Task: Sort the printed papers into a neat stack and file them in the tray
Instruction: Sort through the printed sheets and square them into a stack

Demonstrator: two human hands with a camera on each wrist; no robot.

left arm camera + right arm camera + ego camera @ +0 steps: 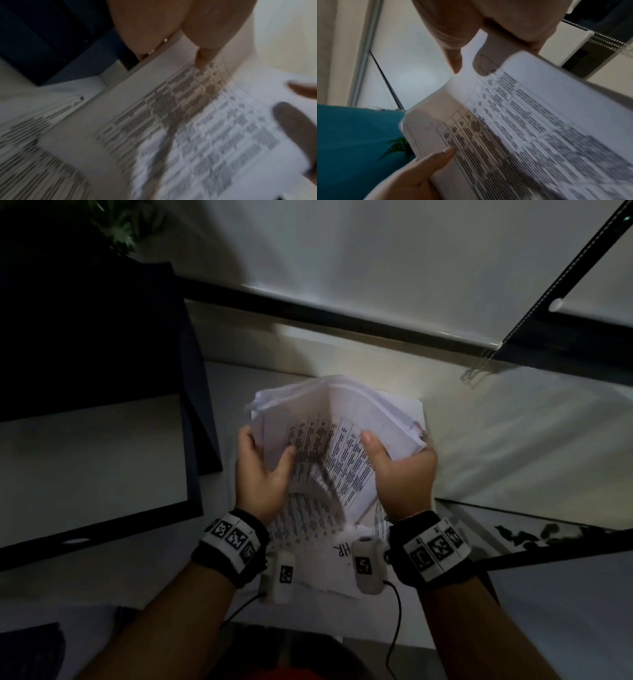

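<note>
A loose, uneven bundle of printed papers point(337, 440) with tables of text is held up over the white desk, its sheets fanned and bent. My left hand point(265, 470) grips its left edge, thumb on the printed face. At the right edge my right hand point(400, 470) grips it the same way. Up close, the left wrist view shows the papers point(188, 121) blurred, and the right wrist view shows the sheets point(522, 121) curling apart. More printed sheets point(318, 546) lie flat on the desk under my wrists. A dark, box-like tray point(102, 446) stands to the left.
A window sill with a lowered blind runs along the back, and its bead chain point(479, 371) hangs at the right. A plant point(126, 224) stands at the far left behind the tray. A dark flat object point(30, 652) lies at the near left corner.
</note>
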